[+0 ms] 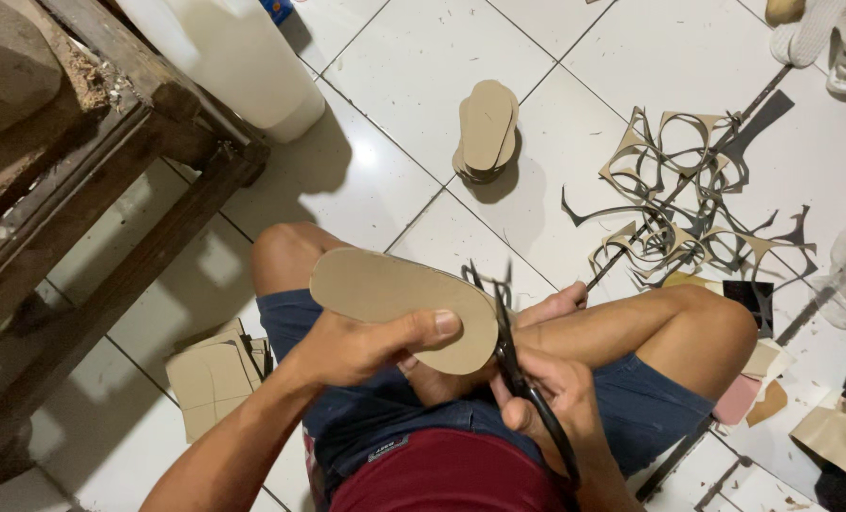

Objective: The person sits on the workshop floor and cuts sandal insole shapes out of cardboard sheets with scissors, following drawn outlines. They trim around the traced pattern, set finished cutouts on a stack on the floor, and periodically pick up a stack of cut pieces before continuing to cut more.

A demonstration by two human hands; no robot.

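Left hand (352, 346): grip closed on a tan sole-shaped cardboard cutout (399, 303), thumb pressed on top.
Right hand (546, 393): grip clenched around black scissors (518, 365), blades at the cutout's 3 o'clock edge.
Cutout: held above the person's crossed legs.
Floor (413, 66): stack of cut soles (487, 128) at 12 o'clock; cardboard offcuts (674, 194) at 2 o'clock.

1. Shorts (660, 403): dark blue denim, cut short above the knee; a small dark label patch is seen near the waistband, its print too small to be read.
2. Shirt (442, 479): dark red, plain fabric, shown only at the lower hem.
3. Arms: no sleeves are seen over the forearms; they are left uncovered.
4. Left hand (361, 346) and right hand (546, 398): no gloves, rings or watch are worn.
5. Legs: uncovered below the shorts; feet are largely hidden.
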